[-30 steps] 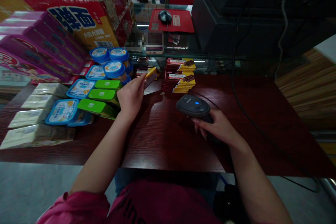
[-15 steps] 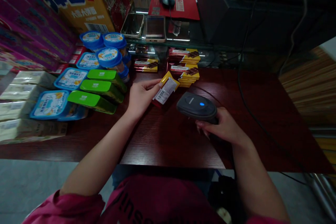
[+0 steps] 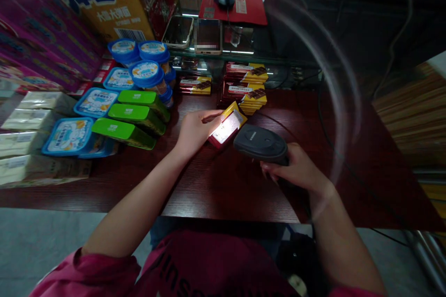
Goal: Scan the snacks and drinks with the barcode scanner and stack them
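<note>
Shifted since the earlier frame, in the head view, the sole view on file: the left hand (image 3: 195, 132) and its chocolate packet (image 3: 228, 125) are slightly nearer the scanner (image 3: 260, 143). Light now washes over the packet's label, and the blue lamp on top of the scanner no longer shows.

Condition of fingers: the left fingers are clamped on the packet's near-left edge, thumb on the label side. The packet is held tilted, label up; contact with the counter (image 3: 223, 185) cannot be confirmed. The right hand (image 3: 296, 164) has its fingers closed round the scanner's handle; the trigger finger is hidden. The scanner's nose sits just beside the packet, apart from the left fingers.

Progress, in this inspector's judgement: label presentation is achieved and the reading of this packet appears under way. Completion cannot be certified, as no display is legible. Putting this packet down remains outstanding.

Other stock: one small chocolate pile (image 3: 195, 85) lies beyond the left fingers, and a taller chocolate stack (image 3: 248, 90) beyond and to their right. Green boxes (image 3: 123, 129) and blue tubs (image 3: 68, 134) stand left of those fingers. Nothing visible marks which items are already read.
</note>
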{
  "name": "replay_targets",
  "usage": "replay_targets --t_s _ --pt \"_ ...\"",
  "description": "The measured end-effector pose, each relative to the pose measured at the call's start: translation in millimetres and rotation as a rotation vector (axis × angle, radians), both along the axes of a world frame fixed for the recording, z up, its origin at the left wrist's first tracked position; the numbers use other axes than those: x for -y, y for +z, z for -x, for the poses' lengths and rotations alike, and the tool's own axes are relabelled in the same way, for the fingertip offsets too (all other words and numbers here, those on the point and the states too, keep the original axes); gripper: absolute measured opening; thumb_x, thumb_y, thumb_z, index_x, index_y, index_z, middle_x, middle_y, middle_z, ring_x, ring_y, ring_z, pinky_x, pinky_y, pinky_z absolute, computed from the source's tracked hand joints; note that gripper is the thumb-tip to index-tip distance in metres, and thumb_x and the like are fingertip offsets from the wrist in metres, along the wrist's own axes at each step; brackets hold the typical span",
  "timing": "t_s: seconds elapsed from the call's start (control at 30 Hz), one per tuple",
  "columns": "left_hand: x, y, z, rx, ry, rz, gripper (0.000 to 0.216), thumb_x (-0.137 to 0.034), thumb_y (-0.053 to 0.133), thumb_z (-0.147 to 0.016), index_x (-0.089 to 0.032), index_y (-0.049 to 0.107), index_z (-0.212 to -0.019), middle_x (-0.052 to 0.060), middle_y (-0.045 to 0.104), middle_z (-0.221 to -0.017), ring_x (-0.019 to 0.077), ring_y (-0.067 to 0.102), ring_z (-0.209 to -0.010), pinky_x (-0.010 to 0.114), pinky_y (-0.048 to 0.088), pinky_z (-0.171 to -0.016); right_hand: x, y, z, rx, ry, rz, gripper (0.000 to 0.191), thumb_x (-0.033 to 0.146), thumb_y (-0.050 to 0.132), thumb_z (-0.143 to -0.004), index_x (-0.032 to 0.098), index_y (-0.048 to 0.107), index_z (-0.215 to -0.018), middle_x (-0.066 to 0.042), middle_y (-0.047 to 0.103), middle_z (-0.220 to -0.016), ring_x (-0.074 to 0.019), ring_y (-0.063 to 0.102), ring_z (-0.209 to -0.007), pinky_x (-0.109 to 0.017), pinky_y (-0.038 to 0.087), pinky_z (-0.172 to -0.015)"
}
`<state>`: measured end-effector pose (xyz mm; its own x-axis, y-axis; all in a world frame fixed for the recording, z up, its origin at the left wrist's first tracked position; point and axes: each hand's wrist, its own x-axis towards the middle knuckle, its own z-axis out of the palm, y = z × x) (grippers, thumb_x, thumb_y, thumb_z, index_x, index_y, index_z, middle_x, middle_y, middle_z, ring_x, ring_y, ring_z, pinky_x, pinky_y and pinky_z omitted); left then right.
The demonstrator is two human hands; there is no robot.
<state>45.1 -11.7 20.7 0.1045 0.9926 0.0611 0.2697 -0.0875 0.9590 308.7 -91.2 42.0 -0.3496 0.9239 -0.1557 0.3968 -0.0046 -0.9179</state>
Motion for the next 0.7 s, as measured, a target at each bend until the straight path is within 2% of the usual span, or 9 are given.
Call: replay_targets --t_s 0.1,0.17,0.23,0.33,0.43,0.5,0.6,0.7 --pt "1.0 -2.2 0.6 0.061 -0.017 -0.005 0.024 -0.032 0.079 -0.093 -0.020 0.086 -0.112 0.007 0.086 -0.105 0.0267 0.083 -0.094 0.031 0.066 -0.077 -1.4 1.9 0.6 0.020 -0.004 0.004 0.030 0.044 0.083 -0.082 0.021 0.067 -0.071 -0.002 0.068 -0.056 -0.0149 0.058 -0.042 -0.026 0.047 -0.044" --pt "2.0 -1.4 2.4 0.059 -0.002 -0.085 0.026 -0.035 0.079 -0.094 -0.020 0.086 -0.114 0.007 0.086 -0.107 0.0272 0.083 -0.097 0.033 0.067 -0.081 -2.3 2.4 1.3 0.039 -0.017 -0.008 0.028 0.042 0.082 -0.083 0.021 0.067 -0.071 -0.001 0.067 -0.054 -0.0148 0.057 -0.042 -0.026 0.046 -0.044" --pt "2.9 2.2 4.7 0.031 0.054 -0.242 0.028 -0.036 0.077 -0.097 -0.021 0.085 -0.118 0.006 0.085 -0.115 0.0267 0.083 -0.104 0.035 0.066 -0.092 -3.0 2.1 1.9 0.051 -0.030 -0.023 0.025 0.039 0.081 -0.083 0.022 0.067 -0.071 0.000 0.066 -0.052 -0.0147 0.057 -0.042 -0.026 0.046 -0.044" --pt "0.5 10.6 6.0 -0.073 0.125 -0.584 0.026 -0.032 0.071 -0.102 -0.024 0.082 -0.125 0.004 0.082 -0.125 0.0230 0.081 -0.113 0.034 0.063 -0.102 -3.6 0.4 2.4 0.043 -0.031 -0.019 0.023 0.038 0.080 -0.083 0.022 0.067 -0.073 0.000 0.066 -0.054 -0.0146 0.058 -0.042 -0.025 0.046 -0.044" --pt "-11.1 16.2 1.2 -0.256 0.023 -0.888 0.030 -0.023 0.065 -0.106 -0.026 0.077 -0.133 0.003 0.079 -0.133 0.0200 0.078 -0.121 0.033 0.061 -0.108 -3.7 -1.8 2.4 0.034 -0.039 0.013 0.024 0.041 0.080 -0.082 0.021 0.068 -0.078 -0.001 0.070 -0.058 -0.0149 0.059 -0.041 -0.026 0.047 -0.044" --pt "-23.3 15.1 -5.4 -0.398 -0.088 -1.015 0.034 -0.018 0.060 -0.107 -0.026 0.075 -0.137 0.003 0.077 -0.137 0.0202 0.075 -0.128 0.036 0.059 -0.113 -3.8 -2.9 2.0 0.031 -0.045 0.022 0.024 0.041 0.080 -0.082 0.021 0.068 -0.080 -0.001 0.070 -0.058 -0.0152 0.059 -0.042 -0.026 0.047 -0.044" --pt "-42.1 7.1 -16.9 -0.587 -0.202 -1.095 0.036 -0.016 0.055 -0.109 -0.023 0.073 -0.139 0.005 0.076 -0.138 0.0227 0.073 -0.131 0.042 0.060 -0.114 -4.8 -3.5 0.7 0.039 -0.052 0.020 0.022 0.041 0.079 -0.082 0.021 0.069 -0.083 -0.001 0.071 -0.058 -0.0159 0.060 -0.042 -0.027 0.047 -0.043" --pt "-55.3 -2.8 -26.3 -0.691 -0.233 -1.103 0.036 -0.015 0.054 -0.109 -0.020 0.072 -0.139 0.007 0.076 -0.139 0.0241 0.073 -0.131 0.043 0.061 -0.112 -6.6 -2.8 -1.5 0.064 -0.062 0.021 0.023 0.043 0.077 -0.084 0.021 0.070 -0.085 -0.002 0.072 -0.059 -0.0166 0.060 -0.042 -0.028 0.047 -0.043"
